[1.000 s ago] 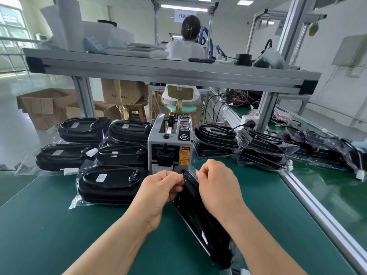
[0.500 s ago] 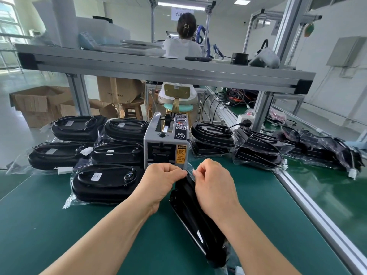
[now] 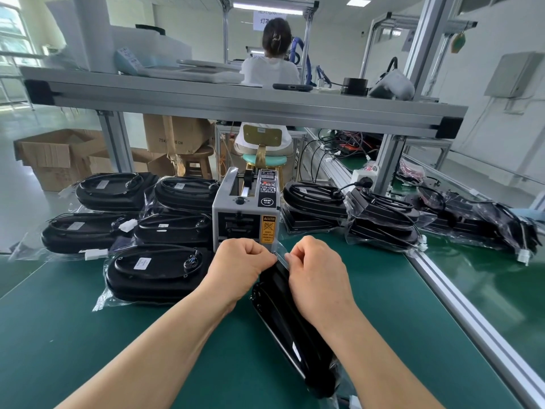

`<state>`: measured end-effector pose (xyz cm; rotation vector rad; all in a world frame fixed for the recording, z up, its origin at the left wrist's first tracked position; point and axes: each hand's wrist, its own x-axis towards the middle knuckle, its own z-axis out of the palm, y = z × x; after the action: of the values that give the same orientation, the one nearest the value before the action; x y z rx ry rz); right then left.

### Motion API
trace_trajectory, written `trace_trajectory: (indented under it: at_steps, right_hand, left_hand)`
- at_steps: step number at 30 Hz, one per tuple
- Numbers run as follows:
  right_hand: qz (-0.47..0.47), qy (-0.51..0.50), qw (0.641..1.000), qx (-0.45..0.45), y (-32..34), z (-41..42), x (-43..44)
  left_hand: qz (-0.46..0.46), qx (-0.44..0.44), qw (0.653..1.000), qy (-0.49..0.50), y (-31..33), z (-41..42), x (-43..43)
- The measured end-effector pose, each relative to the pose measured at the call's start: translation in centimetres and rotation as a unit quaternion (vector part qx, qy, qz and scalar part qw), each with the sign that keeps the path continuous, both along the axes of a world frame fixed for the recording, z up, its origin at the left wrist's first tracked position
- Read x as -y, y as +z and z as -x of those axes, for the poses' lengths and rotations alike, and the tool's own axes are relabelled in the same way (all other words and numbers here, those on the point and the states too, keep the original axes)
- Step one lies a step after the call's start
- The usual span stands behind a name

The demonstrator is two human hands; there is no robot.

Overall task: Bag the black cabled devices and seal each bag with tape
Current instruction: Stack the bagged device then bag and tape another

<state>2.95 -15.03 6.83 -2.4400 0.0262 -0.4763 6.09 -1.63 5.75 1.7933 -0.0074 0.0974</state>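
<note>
The glossy black device (image 3: 283, 317) stands on edge on the matte green counter (image 3: 88, 349). The left hand (image 3: 239, 264) and right hand (image 3: 318, 276) each pinch the mouth of its thin clear bag (image 3: 280, 255), just before the boxy grey tape dispenser (image 3: 246, 214).

Brightness: bright, even white light across the whole view.
Sources: ceiling panels (image 3: 267, 5) far overhead; the window (image 3: 13, 31) at far left is blown out.
Shadows: soft and faint on the green table (image 3: 88, 335).
Glare: pale sheen on the clear bags (image 3: 103, 301) and the floor (image 3: 17, 184) at left.
Distortion: wide-angle bend; the shelf rail (image 3: 236, 104) bows and the right posts (image 3: 424, 33) lean.
Focus: sharp near, slightly soft far.
</note>
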Motion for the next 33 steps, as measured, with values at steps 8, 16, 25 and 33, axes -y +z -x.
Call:
trace_trajectory:
  at_steps: [8, 16, 25, 33]
  right_hand:
    - [0.003, -0.003, 1.000, 0.001, 0.11, -0.02, 0.02]
    - [0.012, 0.002, 1.000, 0.007, -0.04, 0.02, 0.01]
    - [0.011, 0.005, 1.000, 0.012, -0.16, -0.08, 0.29]
    - [-0.004, 0.008, 1.000, 0.021, -0.22, -0.03, 0.25]
  left_hand:
    - [-0.014, 0.006, 1.000, 0.015, -0.39, -0.04, -0.02]
    - [0.056, -0.044, 0.997, 0.017, -0.74, -0.14, 0.66]
    - [0.185, -0.154, 0.971, -0.002, -0.48, -0.71, 0.67]
    - [0.208, -0.172, 0.963, 0.002, -0.75, -0.78, 0.48]
